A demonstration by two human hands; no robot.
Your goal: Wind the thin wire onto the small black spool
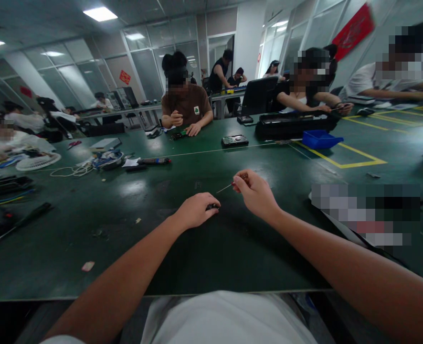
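Over the green table [125,258], near its middle, my left hand [198,210] is closed around a small black object [212,207], most of which the fingers hide. To the right, my right hand [252,190] grips a screwdriver by its reddish handle [245,177]. The thin metal shaft [225,188] points left and down, its tip a short way above and right of the left hand. The two hands are apart.
A blue bin [321,139] and a long black casing [295,125] stand at the back right. A hard drive [235,140] lies ahead. Cables [106,159] and a dark tool [154,161] are at the left. A person [186,102] sits across the table.
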